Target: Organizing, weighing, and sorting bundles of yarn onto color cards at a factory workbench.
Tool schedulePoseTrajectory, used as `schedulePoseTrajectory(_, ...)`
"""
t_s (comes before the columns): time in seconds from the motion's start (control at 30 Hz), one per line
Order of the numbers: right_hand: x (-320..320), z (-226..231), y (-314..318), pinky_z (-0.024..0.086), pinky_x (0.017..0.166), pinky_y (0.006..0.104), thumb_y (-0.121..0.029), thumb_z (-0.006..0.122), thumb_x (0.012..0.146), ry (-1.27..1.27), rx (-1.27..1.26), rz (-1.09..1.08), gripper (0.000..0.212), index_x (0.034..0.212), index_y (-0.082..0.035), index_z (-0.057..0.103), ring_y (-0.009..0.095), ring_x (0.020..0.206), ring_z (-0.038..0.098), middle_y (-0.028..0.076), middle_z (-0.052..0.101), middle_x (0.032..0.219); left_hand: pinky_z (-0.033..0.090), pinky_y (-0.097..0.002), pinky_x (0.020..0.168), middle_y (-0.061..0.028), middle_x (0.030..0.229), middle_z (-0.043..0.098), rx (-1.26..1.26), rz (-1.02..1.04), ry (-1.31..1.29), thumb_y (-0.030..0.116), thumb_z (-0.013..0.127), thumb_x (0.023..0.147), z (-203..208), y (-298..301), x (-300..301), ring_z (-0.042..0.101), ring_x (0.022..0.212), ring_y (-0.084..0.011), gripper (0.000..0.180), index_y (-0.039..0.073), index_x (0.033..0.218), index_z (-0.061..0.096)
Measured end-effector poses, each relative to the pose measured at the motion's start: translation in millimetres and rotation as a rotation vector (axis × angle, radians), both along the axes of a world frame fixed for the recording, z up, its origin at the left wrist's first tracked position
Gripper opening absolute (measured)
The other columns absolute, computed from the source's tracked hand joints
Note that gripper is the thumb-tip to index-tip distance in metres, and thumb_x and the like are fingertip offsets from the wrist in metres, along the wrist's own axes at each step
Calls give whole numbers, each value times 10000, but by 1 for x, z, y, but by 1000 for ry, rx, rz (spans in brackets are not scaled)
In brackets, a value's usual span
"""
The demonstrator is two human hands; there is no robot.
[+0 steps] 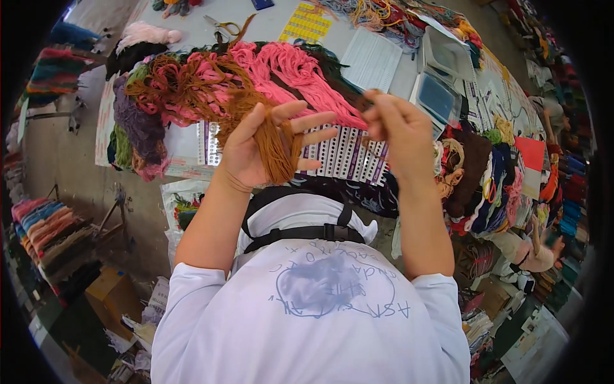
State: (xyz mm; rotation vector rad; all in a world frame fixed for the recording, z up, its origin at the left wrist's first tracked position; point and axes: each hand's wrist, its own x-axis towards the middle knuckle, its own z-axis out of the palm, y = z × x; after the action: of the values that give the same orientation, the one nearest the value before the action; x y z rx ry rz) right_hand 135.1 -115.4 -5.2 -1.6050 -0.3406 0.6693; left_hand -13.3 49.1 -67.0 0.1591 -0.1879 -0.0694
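My left hand is turned palm up with its fingers spread. A hank of brown yarn lies across that palm and passes between the fingers, its looped end hanging toward me. The rest of the brown strands spread over the table to the left, on top of a hank of pink yarn. My right hand is raised to the right, fingers pinched together, slightly blurred. What it pinches is too small to make out. Below both hands lie white cards with rows of holes.
Scissors and a yellow sheet lie at the back of the table. Farther right are a printed paper sheet, a device with a dark blue screen and many coloured hanks. Purple yarn hangs at the left edge.
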Motion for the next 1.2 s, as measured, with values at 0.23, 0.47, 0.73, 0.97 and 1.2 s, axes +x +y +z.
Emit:
schedulePoseTrajectory(0.23,-43,12,2,471,574,306,-175,647,788,-808,-227,353,189,909,-31,665,206,627,609,95,628,718,363,-550,978,-226,1455,183,-86,-20,-68,485,269,950,9,-8,8,285,1307,-373,555,110,1325,434)
schedulePoseTrajectory(0.47,-42,10,10,480,652,304,-153,697,738,-728,-112,302,164,838,-27,663,228,790,584,91,595,817,335,-473,1016,-220,1426,275,171,167,175,493,256,947,21,-21,19,345,1285,-316,579,89,1322,436)
schedulePoseTrajectory(0.73,-37,0,6,395,672,229,-45,667,731,-144,-72,364,100,804,-13,607,79,731,493,12,561,872,365,-369,1007,-208,1399,329,289,115,193,478,311,932,29,-26,26,459,1192,-267,705,-106,1327,317)
schedulePoseTrajectory(0.97,-36,-14,2,412,686,233,-61,637,710,-118,34,301,84,752,-23,575,96,751,503,23,534,829,433,-324,878,-122,1101,560,721,182,327,138,611,776,30,-19,14,553,995,-188,498,-76,1210,492)
schedulePoseTrajectory(1.2,-35,-10,-2,411,692,238,-37,556,792,111,160,260,77,859,-10,528,86,753,498,15,552,828,447,-282,794,-48,886,571,875,225,402,-10,511,671,45,-16,16,561,845,-140,513,-78,1180,522)
